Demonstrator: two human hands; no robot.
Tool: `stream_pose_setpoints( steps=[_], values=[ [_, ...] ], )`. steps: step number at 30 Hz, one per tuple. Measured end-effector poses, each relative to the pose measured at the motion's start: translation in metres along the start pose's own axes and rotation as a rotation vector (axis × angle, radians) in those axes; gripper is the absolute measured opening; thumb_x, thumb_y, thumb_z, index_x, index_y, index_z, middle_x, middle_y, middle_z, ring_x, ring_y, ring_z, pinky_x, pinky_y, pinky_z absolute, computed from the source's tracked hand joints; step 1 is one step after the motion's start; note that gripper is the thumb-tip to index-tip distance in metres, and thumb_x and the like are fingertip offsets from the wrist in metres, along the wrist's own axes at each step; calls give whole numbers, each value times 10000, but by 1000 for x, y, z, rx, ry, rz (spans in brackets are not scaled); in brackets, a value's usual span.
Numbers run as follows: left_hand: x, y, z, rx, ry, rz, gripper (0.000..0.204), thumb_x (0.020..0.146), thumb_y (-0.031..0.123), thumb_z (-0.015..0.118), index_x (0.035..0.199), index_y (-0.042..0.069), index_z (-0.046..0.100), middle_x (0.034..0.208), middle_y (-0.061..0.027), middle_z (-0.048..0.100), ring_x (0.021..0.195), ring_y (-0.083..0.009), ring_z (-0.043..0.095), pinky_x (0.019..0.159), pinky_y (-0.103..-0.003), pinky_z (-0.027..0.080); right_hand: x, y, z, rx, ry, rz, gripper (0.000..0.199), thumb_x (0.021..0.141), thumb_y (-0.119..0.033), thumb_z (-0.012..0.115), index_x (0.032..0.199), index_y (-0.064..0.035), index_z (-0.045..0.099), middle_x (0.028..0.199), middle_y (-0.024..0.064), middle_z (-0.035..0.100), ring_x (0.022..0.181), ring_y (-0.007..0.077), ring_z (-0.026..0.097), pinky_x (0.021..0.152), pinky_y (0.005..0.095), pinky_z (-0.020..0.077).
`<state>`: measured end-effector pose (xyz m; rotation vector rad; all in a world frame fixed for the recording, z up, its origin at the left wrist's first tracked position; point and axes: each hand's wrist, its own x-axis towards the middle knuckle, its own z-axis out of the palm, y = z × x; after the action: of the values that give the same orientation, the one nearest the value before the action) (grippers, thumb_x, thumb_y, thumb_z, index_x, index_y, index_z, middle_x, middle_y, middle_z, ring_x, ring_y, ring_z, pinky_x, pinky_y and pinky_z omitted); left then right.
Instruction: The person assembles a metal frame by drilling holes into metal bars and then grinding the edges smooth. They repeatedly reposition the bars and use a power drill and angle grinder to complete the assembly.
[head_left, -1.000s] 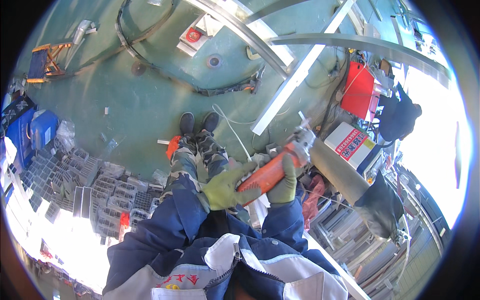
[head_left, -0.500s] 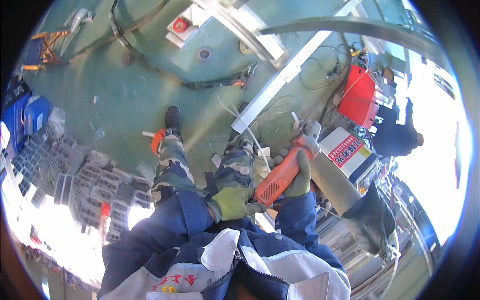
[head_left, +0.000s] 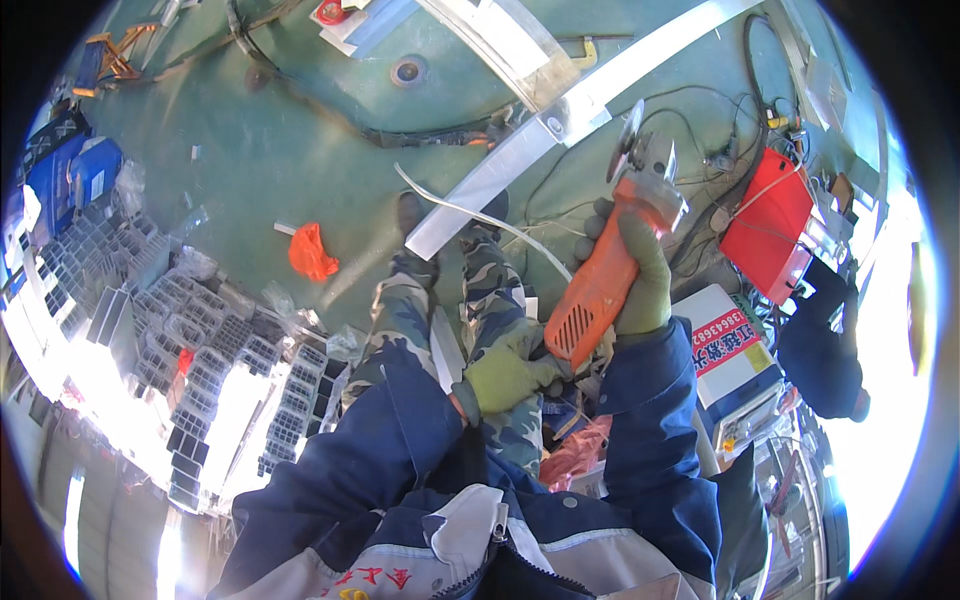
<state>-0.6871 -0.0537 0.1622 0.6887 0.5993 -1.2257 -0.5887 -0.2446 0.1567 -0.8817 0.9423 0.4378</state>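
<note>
The gloved right hand (head_left: pixel 645 275) closes around the orange angle grinder (head_left: pixel 590 305), which is tilted in front of the person with its disc (head_left: pixel 628 140) foremost; the gloved left hand (head_left: pixel 505 378) is partly curled at the tool's rear, grip undetermined. The grinder conceals part of the right hand, and the left fingertips are hard to make out. A pale metal bar (head_left: pixel 495 190) partly blocks the shoes (head_left: pixel 410 208), with a red case (head_left: pixel 768 228) to the right.
</note>
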Motion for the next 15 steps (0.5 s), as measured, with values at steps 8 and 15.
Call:
stream_pose_setpoints(
  steps=[8,15],
  values=[
    [43,-17,15,-159,-86,108,244,992,132,756,1206,23,713,1016,-34,749,785,-91,667,704,-248,535,20,-35,11,-305,73,12,528,928,-365,794,1307,-29,642,993,64,688,829,205,712,759,356,607],
    [79,-25,28,-280,-143,172,341,981,136,784,1288,28,681,1107,-48,748,941,-117,690,832,-299,569,35,-57,38,-492,62,-12,443,900,-298,803,1209,-15,659,922,62,675,756,189,688,669,348,573]
  ],
)
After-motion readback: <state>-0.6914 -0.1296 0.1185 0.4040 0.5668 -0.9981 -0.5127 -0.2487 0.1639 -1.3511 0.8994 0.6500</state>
